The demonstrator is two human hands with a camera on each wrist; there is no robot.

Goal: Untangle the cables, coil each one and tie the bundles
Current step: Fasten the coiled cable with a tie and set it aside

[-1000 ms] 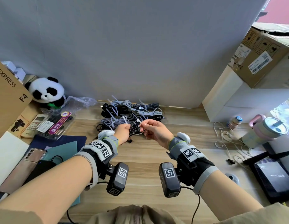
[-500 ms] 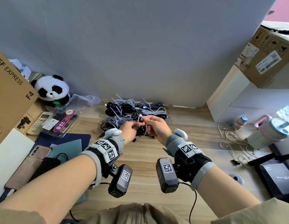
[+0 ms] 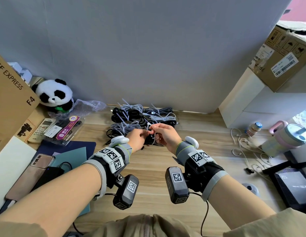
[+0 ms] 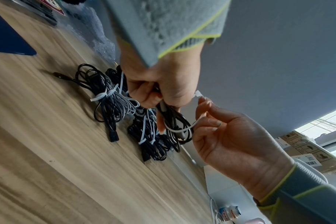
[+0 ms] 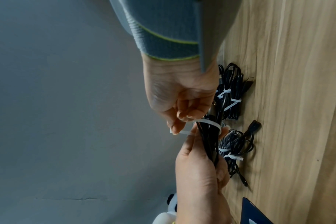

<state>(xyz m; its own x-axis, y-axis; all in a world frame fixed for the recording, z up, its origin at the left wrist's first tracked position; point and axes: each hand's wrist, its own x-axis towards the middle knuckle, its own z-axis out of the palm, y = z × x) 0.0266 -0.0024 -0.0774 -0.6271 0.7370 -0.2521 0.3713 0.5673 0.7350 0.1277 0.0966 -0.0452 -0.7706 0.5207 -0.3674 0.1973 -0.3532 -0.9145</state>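
My left hand [image 3: 143,136] grips a coiled black cable [image 4: 175,121] held up above the wooden table [image 3: 154,170]. A white zip tie [image 4: 179,130] loops round the coil. My right hand [image 3: 155,130] pinches the tie's ends between thumb and fingers, right beside the left hand. The right wrist view shows the zip tie [image 5: 207,122] wrapped round the black cable [image 5: 209,136], with the left hand [image 5: 197,166] below it. Several tied bundles [image 3: 131,117] of black and grey braided cable lie on the table behind my hands, against the wall.
A toy panda [image 3: 54,94], a cardboard box [image 3: 10,93], a remote [image 3: 41,130] and a phone [image 3: 29,175] crowd the left. At the right are a loose white cable [image 3: 242,144], a small bottle [image 3: 254,128], a pink cup [image 3: 289,135] and a black device [image 3: 292,183].
Both hands have drawn closer together over the bundles. The right hand has brought the zip tie round the black coil in my left hand.
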